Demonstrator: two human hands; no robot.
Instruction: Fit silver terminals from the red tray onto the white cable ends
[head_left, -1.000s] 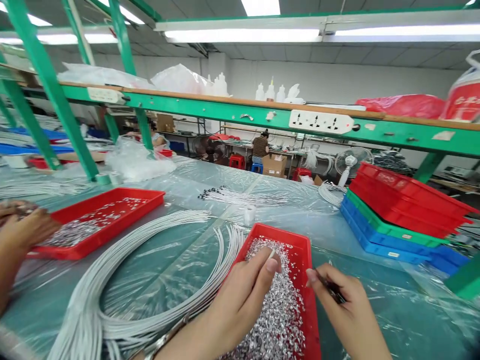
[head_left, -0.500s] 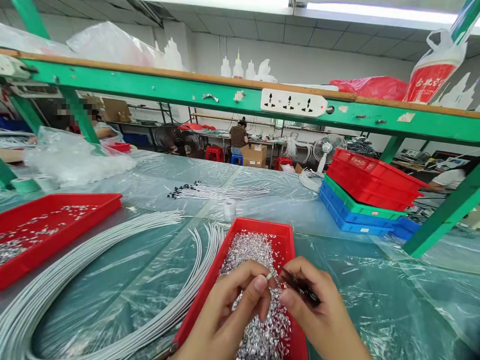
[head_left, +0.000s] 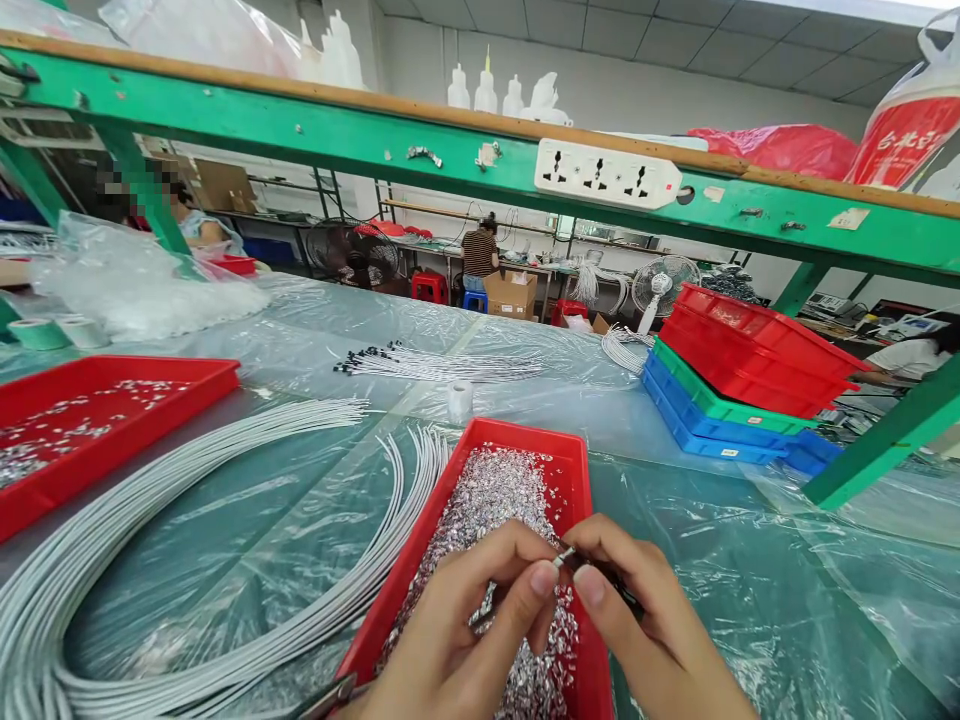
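Over a red tray (head_left: 589,480) of small silvery metal pieces (head_left: 502,490), my two hands meet at the fingertips. My left hand (head_left: 480,610) is closed, thumb and forefinger pinching the light end of a white cable (head_left: 561,558). Closed just right of it, my right hand (head_left: 645,610) grips a dark slim tool (head_left: 634,603) mostly hidden by the fingers; its tip is at the cable end. Below my left wrist, part of a pair of scissors (head_left: 334,692) shows.
A looped bundle of white cables (head_left: 150,520) lies left of the tray. Further left is another red tray (head_left: 187,400). Black-ended cables (head_left: 450,362) and a white roll (head_left: 460,402) lie beyond. Stacked bins (head_left: 750,350) stand right, beside a green post (head_left: 885,440). A green shelf beam (head_left: 337,150) crosses above.
My hands have come together, and the cable end in my left fingers now meets the tool tip in my right. The view has tilted slightly down, showing more of the scissors.
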